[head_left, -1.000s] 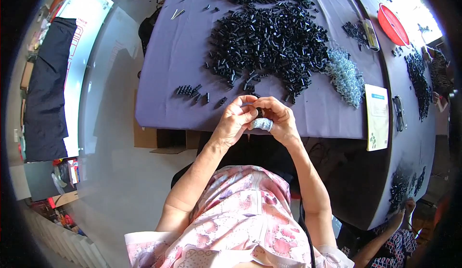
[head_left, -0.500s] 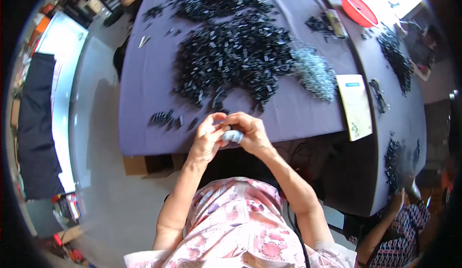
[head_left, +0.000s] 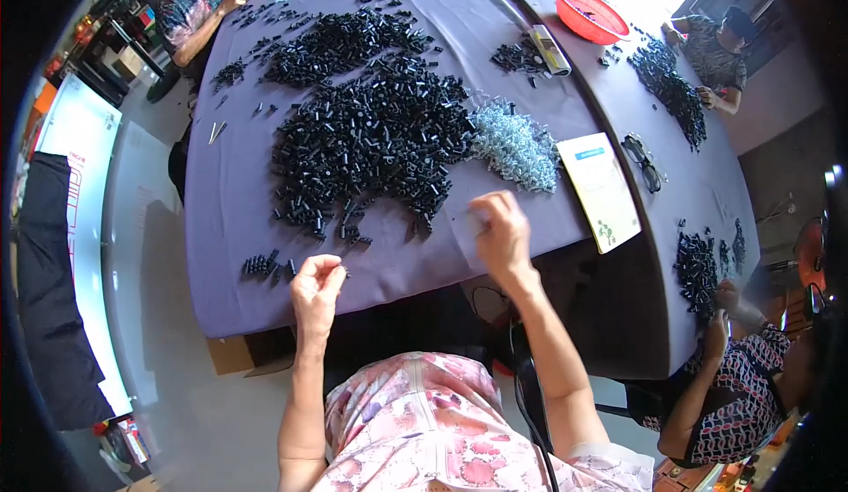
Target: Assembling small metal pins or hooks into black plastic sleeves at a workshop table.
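My left hand (head_left: 318,293) hovers at the table's near edge with thumb and fingers pinched together. A tiny dark bit shows at the fingertips, too small to name. Right of it, my right hand (head_left: 503,236) is over the table with curled fingers, smeared by motion; whether it holds anything is hidden. Just beyond the right hand lies a heap of small clear pieces (head_left: 517,149). A big heap of short black tube-like pieces (head_left: 371,139) spreads in front of both hands. Beside my left hand sits a short row of black pieces (head_left: 261,265).
A pale yellow booklet (head_left: 601,192) lies at the right, near a pair of black-framed glasses (head_left: 643,163). Farther off stand a red basket (head_left: 592,15) and a yellowish packet (head_left: 549,50). Other people work at the far left, far right and near right, beside more black heaps.
My hands were together and have come apart: the left moved left and down, the right moved right toward the clear pieces. The view has shifted, showing more of the table's far end.
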